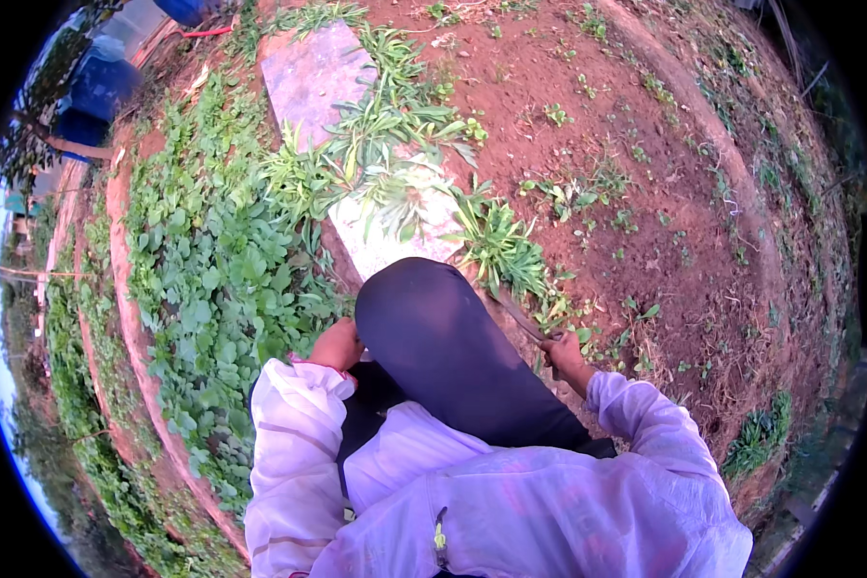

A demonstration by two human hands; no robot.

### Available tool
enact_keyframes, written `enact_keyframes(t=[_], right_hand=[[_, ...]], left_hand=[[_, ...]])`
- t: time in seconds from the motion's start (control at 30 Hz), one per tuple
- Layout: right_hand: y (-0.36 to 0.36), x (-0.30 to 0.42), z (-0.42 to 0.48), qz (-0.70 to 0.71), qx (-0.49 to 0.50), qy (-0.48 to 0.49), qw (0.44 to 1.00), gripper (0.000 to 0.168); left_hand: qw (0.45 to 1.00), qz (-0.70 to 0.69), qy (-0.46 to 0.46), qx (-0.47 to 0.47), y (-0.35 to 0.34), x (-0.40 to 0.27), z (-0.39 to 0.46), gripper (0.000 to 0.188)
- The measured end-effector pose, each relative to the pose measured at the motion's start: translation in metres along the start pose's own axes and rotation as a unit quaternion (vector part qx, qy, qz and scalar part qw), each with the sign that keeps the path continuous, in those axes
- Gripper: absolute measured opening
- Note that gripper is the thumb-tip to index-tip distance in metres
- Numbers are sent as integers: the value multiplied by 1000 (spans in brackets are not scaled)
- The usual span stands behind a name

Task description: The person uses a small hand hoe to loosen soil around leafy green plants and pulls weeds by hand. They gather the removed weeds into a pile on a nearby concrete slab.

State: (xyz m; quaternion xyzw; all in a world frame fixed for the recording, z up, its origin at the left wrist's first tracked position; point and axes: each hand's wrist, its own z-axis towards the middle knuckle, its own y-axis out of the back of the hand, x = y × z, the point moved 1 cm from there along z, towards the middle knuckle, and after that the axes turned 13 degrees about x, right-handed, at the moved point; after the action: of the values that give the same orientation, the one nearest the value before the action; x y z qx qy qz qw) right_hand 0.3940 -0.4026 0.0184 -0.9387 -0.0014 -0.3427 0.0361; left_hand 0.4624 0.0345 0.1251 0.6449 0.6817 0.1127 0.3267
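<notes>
My right hand (566, 355) is closed on a hand tool (520, 316) with a long, thin, brownish shape; its far end reaches to a leafy green clump (509, 253) on the soil. My left hand (338, 345) rests beside my dark-trousered knee, at the edge of broad-leaved green plants (224, 289); its fingers are partly hidden, and what they touch cannot be made out. Beyond the knee, long-leaved plants (397, 191) lie across a pale slab (397, 224) in bright sun. Farther ahead a second flat slab (318, 79) lies on the ground.
Reddish soil (621, 238) with small scattered plants spreads to the right, bounded by a low earth ridge (730, 159). Another ridge (126, 289) runs along the left bed. Blue containers (97, 87) and a branch (65, 144) stand at the upper left.
</notes>
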Motion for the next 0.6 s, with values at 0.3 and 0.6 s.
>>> enact_keyframes(t=[0.3,0.6], right_hand=[[-115,157,47,-20,300,176,937,21],[-197,177,130,-291,151,406,853,48]], left_hand=[[802,-583,-103,-75,30,-47,67,46],[512,-771,-173,-337,138,4,33,12]])
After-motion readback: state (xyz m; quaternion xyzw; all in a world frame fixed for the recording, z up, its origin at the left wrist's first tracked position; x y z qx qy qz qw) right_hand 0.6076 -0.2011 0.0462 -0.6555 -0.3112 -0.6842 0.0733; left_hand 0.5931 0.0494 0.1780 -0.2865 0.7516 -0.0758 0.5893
